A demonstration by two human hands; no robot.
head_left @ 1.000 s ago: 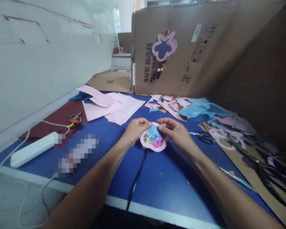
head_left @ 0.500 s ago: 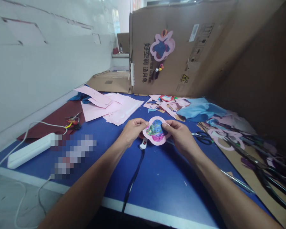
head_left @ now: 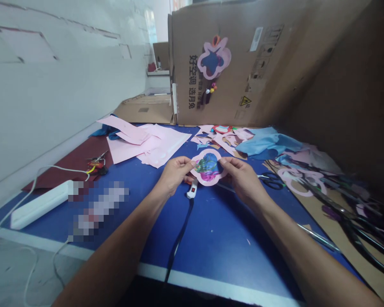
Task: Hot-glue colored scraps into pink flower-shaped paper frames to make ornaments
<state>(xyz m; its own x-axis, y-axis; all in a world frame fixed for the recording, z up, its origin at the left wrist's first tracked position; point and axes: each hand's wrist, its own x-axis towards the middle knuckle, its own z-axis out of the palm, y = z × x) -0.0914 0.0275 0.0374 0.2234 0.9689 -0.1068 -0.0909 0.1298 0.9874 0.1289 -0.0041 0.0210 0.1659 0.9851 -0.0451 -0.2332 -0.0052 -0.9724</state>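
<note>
Between my two hands is a flower-shaped paper cutout [head_left: 208,167] with a pink border and a shiny blue, green and magenta middle. My left hand [head_left: 176,174] pinches its left edge between thumb and fingers. On the other side, my right hand [head_left: 241,175] grips the right edge the same way. The cutout is raised above the blue table [head_left: 217,238], its face tilted up toward me. Just below it lies a white device with a dark strap [head_left: 192,190], partly covered by my left fingers and the cutout.
Pink paper sheets [head_left: 153,143] lie at the back left, near pliers [head_left: 97,164] and a white power strip [head_left: 43,204]. Black-handled scissors [head_left: 272,181], large shears [head_left: 345,213] and scraps crowd the right. A cardboard box [head_left: 243,98] with a hanging flower ornament [head_left: 213,64] stands behind.
The cutout has risen slightly and its face has tipped, with both hands still on it. The whole view has shifted a little.
</note>
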